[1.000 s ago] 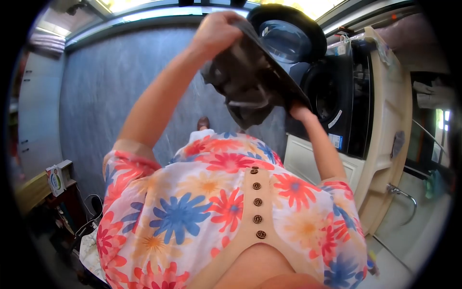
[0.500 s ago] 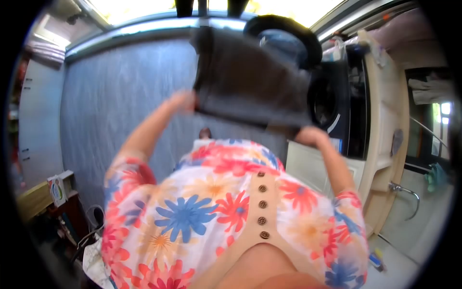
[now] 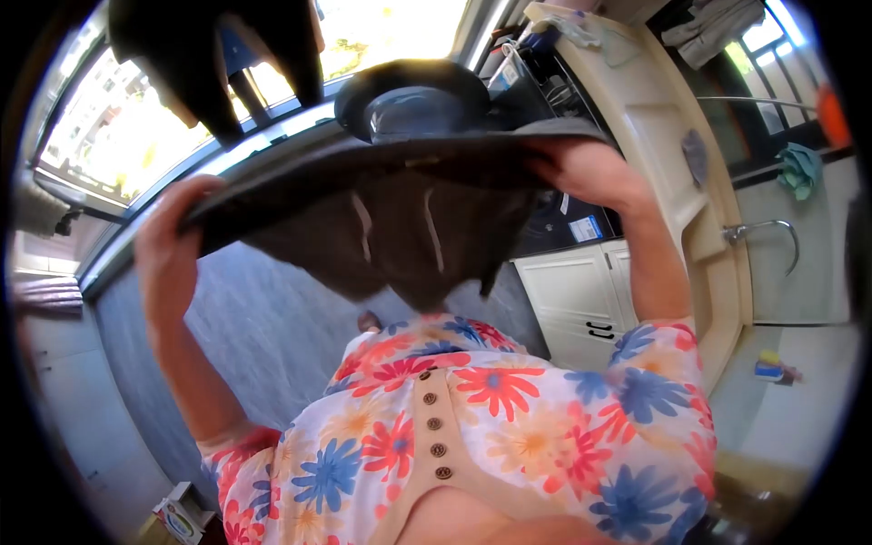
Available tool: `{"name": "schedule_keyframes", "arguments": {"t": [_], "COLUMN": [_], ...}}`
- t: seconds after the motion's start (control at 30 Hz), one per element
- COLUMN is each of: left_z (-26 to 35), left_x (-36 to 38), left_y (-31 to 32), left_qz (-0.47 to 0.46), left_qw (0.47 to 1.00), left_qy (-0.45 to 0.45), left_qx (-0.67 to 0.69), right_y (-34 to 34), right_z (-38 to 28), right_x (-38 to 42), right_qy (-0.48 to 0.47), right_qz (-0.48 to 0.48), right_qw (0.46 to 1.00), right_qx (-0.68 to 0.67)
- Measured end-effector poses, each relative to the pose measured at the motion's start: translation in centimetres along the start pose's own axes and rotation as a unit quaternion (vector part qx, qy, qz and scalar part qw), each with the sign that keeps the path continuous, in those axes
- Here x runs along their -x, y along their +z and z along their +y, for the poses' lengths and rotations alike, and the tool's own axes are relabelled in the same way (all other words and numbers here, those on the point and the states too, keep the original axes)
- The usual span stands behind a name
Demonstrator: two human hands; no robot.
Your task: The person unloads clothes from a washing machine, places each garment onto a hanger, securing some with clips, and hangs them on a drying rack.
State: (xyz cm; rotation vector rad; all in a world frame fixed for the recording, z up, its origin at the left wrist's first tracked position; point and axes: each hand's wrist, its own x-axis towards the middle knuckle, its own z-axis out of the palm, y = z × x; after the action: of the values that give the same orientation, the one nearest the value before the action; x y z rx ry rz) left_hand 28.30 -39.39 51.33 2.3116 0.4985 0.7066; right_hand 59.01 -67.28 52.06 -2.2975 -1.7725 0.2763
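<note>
A dark garment [image 3: 400, 213] is stretched wide in front of me, its upper edge held up between both hands. Two pale cords or stripes run down its middle, and a small label shows near the top edge. My left hand [image 3: 171, 238] is closed around the left end of that edge. At the opposite end, my right hand [image 3: 595, 173] grips the cloth, with the fingers partly hidden behind the fabric. The lower part of the garment hangs toward my floral shirt [image 3: 391, 436]. Just behind it appears an open round washing machine door [image 3: 413, 100].
Dark clothes [image 3: 182, 54] hang by the bright window at upper left. A white cabinet [image 3: 563, 291] stands to the right, below a pale counter [image 3: 654, 118]. Farther right is a curved tap [image 3: 772, 238]. Grey floor [image 3: 263, 318] lies beneath the garment.
Both hands have risen and spread apart, pulling the garment's top edge wide. My view has tilted up and turned, bringing the window and hanging clothes further in.
</note>
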Motion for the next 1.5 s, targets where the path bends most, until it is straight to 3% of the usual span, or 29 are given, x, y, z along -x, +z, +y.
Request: {"name": "schedule_keyframes", "arguments": {"t": [0.07, 0.1, 0.13, 0.17, 0.2, 0.23, 0.27, 0.33, 0.37, 0.5, 0.63, 0.7, 0.8, 0.83, 0.93, 1.1, 1.13, 1.17, 1.2, 1.23, 1.27, 1.3, 1.33, 1.37, 1.4, 1.43, 1.5], "left_z": [0.2, -1.0, -4.0, -7.1, -9.9, -11.0, -12.3, -10.3, -9.7, -10.8, -12.8, -13.5, -14.2, -14.9, -16.7, -17.1, -18.0, -17.9, -18.2, -18.4, -17.4, -16.8, -16.2, -16.8, -17.4, -17.5, -17.6], "left_x": [1.9, 2.9, 4.3, 5.8, 7.1, 7.8, 7.3, 6.5, 5.5, 5.2, 6.1, 5.9, 4.5, 3.8, 1.3, -4.2, -3.5, -4.5, -5.1, -4.9, -6.8, -7.8, -9.1, -6.0, -2.9, -3.1, -4.4], "left_y": [3.0, 5.1, 7.6, 9.7, 10.7, 10.6, 10.3, 7.6, 6.6, 5.5, 6.3, 7.3, 9.0, 9.6, 11.8, 15.0, 16.2, 17.1, 17.7, 18.5, 18.9, 19.8, 19.7, 19.9, 20.1, 20.0, 20.4], "left_qz": [0.191, 0.287, 0.127, -0.107, -0.315, -0.315, -0.298, -0.284, -0.305, -0.352, -0.444, -0.443, -0.451, -0.453, -0.451, -0.298, -0.277, -0.272, -0.287, -0.245, -0.204, -0.156, -0.119, -0.25, -0.28, -0.295, -0.301], "left_qw": [0.978, 0.949, 0.976, 0.985, 0.912, 0.92, 0.927, 0.929, 0.927, 0.882, 0.75, 0.704, 0.618, 0.591, 0.548, 0.428, 0.387, 0.381, 0.401, 0.383, 0.345, 0.272, 0.274, 0.508, 0.721, 0.739, 0.666], "left_qy": [0.088, 0.13, 0.116, -0.013, -0.137, -0.157, -0.176, -0.22, -0.206, -0.27, -0.353, -0.369, -0.417, -0.434, -0.469, -0.634, -0.657, -0.665, -0.69, -0.73, -0.736, -0.787, -0.802, -0.631, -0.437, -0.445, -0.561], "left_qx": [-0.01, -0.017, -0.136, -0.132, -0.224, -0.174, -0.146, -0.083, -0.072, 0.156, 0.342, 0.414, 0.492, 0.507, 0.526, 0.571, 0.585, 0.582, 0.529, 0.509, 0.545, 0.531, 0.517, 0.531, 0.459, 0.412, 0.389], "right_y": [0.5, 6.7, 10.3, 16.9, 16.0, 18.0, 19.5, 15.4, 16.5, 16.9, 17.4, 16.8, 15.5, 14.2, 13.1, 15.0, 16.1, 16.9, 17.9, 18.5, 18.9, 19.4, 19.9, 20.5, 20.1, 18.6, 17.1], "right_z": [-2.4, 1.4, 0.9, 4.8, 4.0, 5.0, 6.1, 1.4, 2.0, 2.2, 1.6, 1.7, 5.3, 7.0, 16.5, 38.1, 42.4, 46.3, 50.1, 53.5, 56.4, 59.2, 61.8, 63.6, 64.4, 64.4, 65.4], "right_x": [1.9, 2.7, 2.0, 2.4, 2.0, 3.0, 3.9, 1.1, 0.8, -2.5, -4.7, -6.2, -9.8, -11.9, -18.9, -32.2, -34.2, -35.7, -37.1, -38.0, -38.6, -39.0, -39.4, -39.6, -39.9, -40.8, -41.6], "right_qy": [0.087, -0.003, -0.009, 0.098, 0.198, 0.098, 0.043, 0.157, 0.101, 0.099, 0.105, 0.09, 0.125, 0.202, 0.253, 0.348, 0.38, 0.407, 0.397, 0.386, 0.37, 0.403, 0.435, 0.467, 0.495, 0.523, 0.555], "right_qz": [0.109, 0.155, 0.11, -0.042, -0.475, -0.427, -0.311, -0.367, -0.296, -0.381, -0.416, -0.436, -0.414, -0.404, -0.244, 0.011, 0.021, 0.016, -0.022, -0.056, -0.093, -0.106, -0.118, -0.13, -0.161, -0.194, -0.227], "right_qw": [0.989, 0.971, 0.99, 0.992, 0.857, 0.898, 0.945, 0.913, 0.941, 0.903, 0.879, 0.864, 0.79, 0.765, 0.815, 0.839, 0.838, 0.848, 0.896, 0.915, 0.924, 0.909, 0.892, 0.873, 0.851, 0.825, 0.79], "right_qx": [0.047, 0.182, 0.086, -0.066, 0.014, -0.043, -0.095, -0.079, -0.133, -0.174, -0.208, -0.235, -0.435, -0.458, -0.461, -0.418, -0.392, -0.339, -0.199, -0.109, -0.019, 0.003, 0.025, 0.048, 0.067, 0.088, 0.129]}}
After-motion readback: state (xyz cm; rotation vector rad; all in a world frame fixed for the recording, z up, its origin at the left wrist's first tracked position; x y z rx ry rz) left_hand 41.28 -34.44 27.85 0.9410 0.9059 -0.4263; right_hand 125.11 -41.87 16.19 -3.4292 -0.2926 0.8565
